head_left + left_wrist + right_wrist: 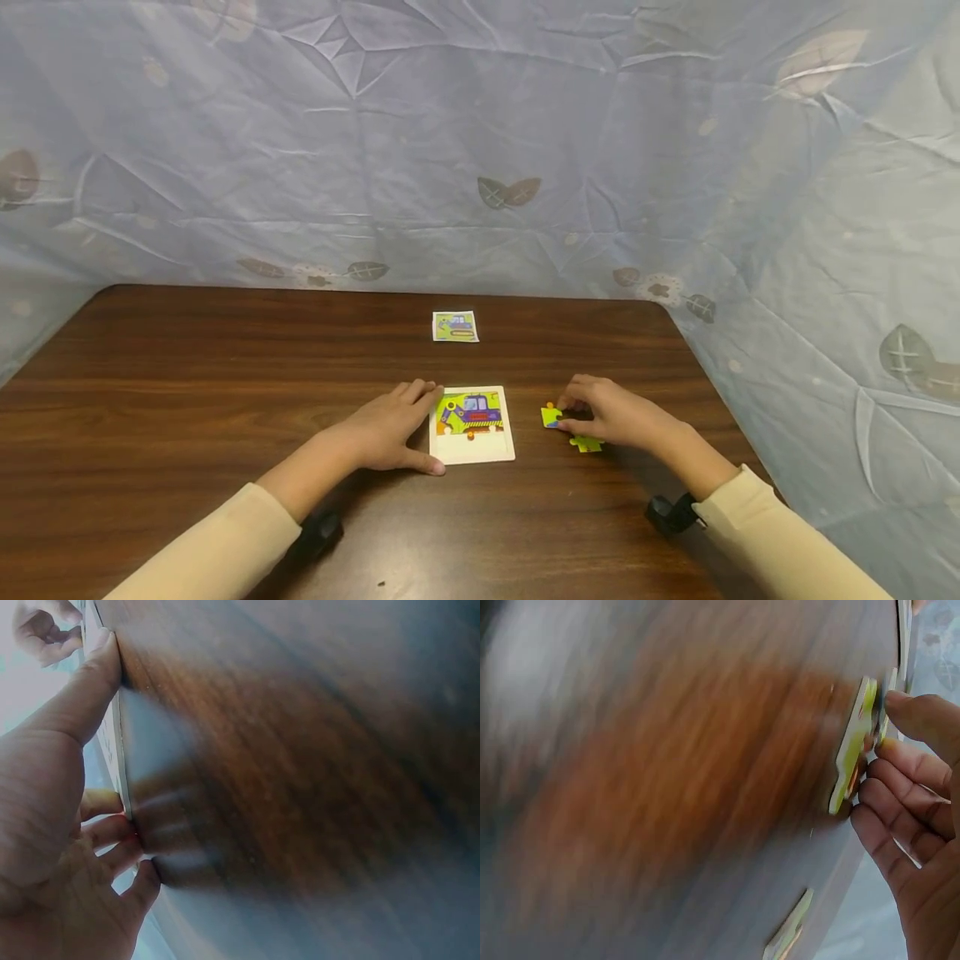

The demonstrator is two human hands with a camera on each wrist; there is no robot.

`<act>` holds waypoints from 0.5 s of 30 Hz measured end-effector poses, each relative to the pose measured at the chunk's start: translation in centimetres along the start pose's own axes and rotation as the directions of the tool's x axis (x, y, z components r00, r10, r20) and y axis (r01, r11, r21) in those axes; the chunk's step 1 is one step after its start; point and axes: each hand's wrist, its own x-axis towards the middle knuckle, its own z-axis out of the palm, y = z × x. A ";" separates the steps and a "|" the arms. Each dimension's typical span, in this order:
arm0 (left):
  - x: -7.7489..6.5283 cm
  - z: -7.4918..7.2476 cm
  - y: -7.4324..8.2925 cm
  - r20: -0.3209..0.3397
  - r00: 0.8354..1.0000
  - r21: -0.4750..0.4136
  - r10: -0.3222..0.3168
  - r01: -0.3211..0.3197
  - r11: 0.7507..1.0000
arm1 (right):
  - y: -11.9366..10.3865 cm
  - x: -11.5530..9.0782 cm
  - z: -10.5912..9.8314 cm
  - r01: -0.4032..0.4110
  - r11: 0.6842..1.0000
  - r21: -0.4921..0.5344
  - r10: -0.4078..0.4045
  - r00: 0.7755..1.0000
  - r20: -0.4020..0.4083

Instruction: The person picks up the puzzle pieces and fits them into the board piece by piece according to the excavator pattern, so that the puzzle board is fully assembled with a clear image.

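A square white puzzle tray [472, 452] lies on the table, its upper part filled with an excavator picture and its lower strip bare white. My left hand [393, 425] rests along the tray's left edge, fingers extended, thumb at the lower corner. To the right of the tray, my right hand [611, 411] pinches a yellow-green and blue puzzle piece [551, 417] between thumb and forefinger. Below that hand lies another yellow-green piece [587, 445], partly covered by it. The right wrist view shows one more piece [789, 930] apart on the table.
A small printed excavator picture card [455, 327] lies beyond the tray. The brown wooden table [225, 358] ends at a hanging grey-blue cloth [450, 150] at the back and right. A tiny dark speck lies near the front.
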 end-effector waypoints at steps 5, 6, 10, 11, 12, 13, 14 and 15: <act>0.0 0.1 -0.1 -0.002 1.000 0.012 0.005 -0.005 1.000 | -1.4 0.6 0.7 0.008 1.000 0.019 -0.008 1.000 -0.010; -0.1 0.1 0.0 -0.001 1.000 0.011 0.006 -0.006 1.000 | -1.8 0.8 0.9 0.018 1.000 0.016 -0.017 1.000 -0.012; -0.1 0.1 0.0 -0.004 1.000 0.005 0.002 -0.002 1.000 | -3.8 1.5 1.2 0.076 0.997 0.006 -0.076 0.997 -0.021; -0.1 0.1 0.1 -0.005 1.000 0.003 0.000 0.000 1.000 | -4.3 1.8 1.2 0.090 0.996 0.000 -0.090 0.996 -0.021; -0.1 0.1 0.1 -0.007 1.000 0.003 0.001 -0.001 1.000 | -4.9 2.0 1.3 0.103 0.995 -0.006 -0.103 0.994 -0.017; -0.1 0.1 0.1 -0.007 1.000 0.005 -0.001 0.001 1.000 | -5.4 2.2 1.4 0.115 0.993 -0.011 -0.115 0.993 -0.012; -0.2 0.0 0.1 -0.006 1.000 0.008 -0.002 0.002 1.000 | -6.0 2.5 1.5 0.125 0.992 -0.014 -0.125 0.992 -0.004; -0.2 0.0 0.1 -0.004 1.000 0.009 -0.003 0.003 1.000 | -6.5 2.7 1.7 0.133 0.991 -0.021 -0.133 0.991 0.006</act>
